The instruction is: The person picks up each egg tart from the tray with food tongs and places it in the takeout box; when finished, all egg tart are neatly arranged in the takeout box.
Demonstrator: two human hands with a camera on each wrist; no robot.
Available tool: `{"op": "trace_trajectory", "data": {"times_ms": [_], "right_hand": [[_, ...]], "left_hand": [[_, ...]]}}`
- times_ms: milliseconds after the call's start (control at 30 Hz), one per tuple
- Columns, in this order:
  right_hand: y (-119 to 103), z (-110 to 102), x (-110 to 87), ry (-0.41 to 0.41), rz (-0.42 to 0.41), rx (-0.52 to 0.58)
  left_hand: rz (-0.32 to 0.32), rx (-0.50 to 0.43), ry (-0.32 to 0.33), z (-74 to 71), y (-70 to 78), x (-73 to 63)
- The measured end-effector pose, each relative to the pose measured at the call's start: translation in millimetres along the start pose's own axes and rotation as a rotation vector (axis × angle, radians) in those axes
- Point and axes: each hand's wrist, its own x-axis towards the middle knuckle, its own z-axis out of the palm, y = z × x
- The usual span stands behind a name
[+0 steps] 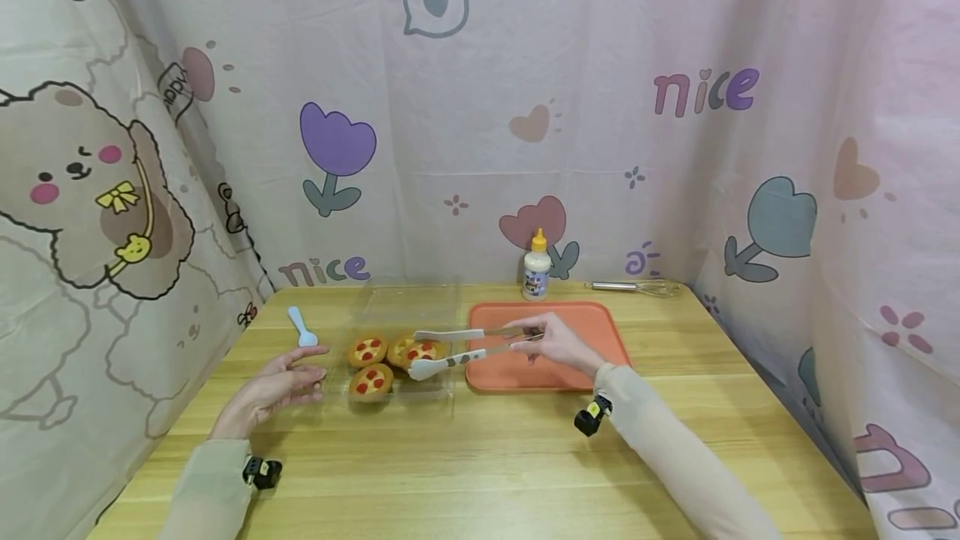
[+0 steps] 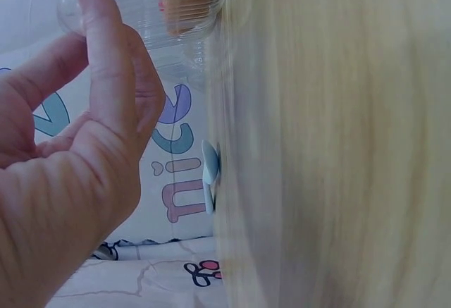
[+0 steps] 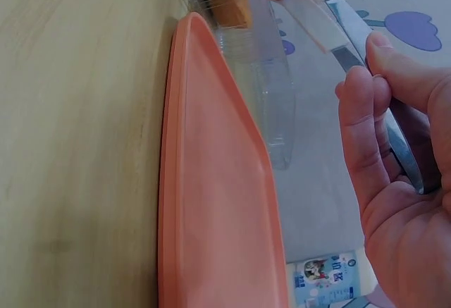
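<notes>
My right hand (image 1: pixel 551 342) holds metal tongs (image 1: pixel 495 332) with pale tips. The tips stand on either side of a mini pizza (image 1: pixel 422 352) in the clear plastic container (image 1: pixel 429 386); whether they touch it I cannot tell. Several mini pizzas with red toppings lie in the container, such as one at the near left (image 1: pixel 371 382). My left hand (image 1: pixel 281 383) is at the container's left side, fingers loosely extended, with fingertips by the plastic wall (image 2: pixel 190 47). In the right wrist view, thumb and fingers grip the tongs' metal arms (image 3: pixel 398 135).
An orange tray (image 1: pixel 555 377) lies right of the container, below the right hand. Behind it stand a white bottle (image 1: pixel 536 273) with a yellow cap and a whisk (image 1: pixel 637 287) lying flat. A light blue spoon (image 1: pixel 302 327) lies beyond the left hand. A patterned curtain (image 1: pixel 465 148) encloses the table.
</notes>
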Motion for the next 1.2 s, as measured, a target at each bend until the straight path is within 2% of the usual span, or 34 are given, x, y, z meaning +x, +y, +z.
{"op": "trace_trajectory", "data": {"times_ms": [400,600,867,1200], "right_hand": [[-6.9,4.0,4.5,-0.075,0.028,-0.009],[-13.0,4.4,8.5,-0.079,0.038,-0.049],[-15.7,-2.3,15.9,-0.125,-0.066,-0.087],[-15.2,-7.0,19.6,-0.149,-0.077,-0.080]], "left_hand": [[-0.002,-0.006,0.007,0.7,0.2,-1.1],[0.003,0.000,0.002,0.4,0.6,-1.1],[0.010,0.011,-0.001,-0.4,1.1,-0.3],[0.007,0.012,0.000,1.5,0.5,0.7]]}}
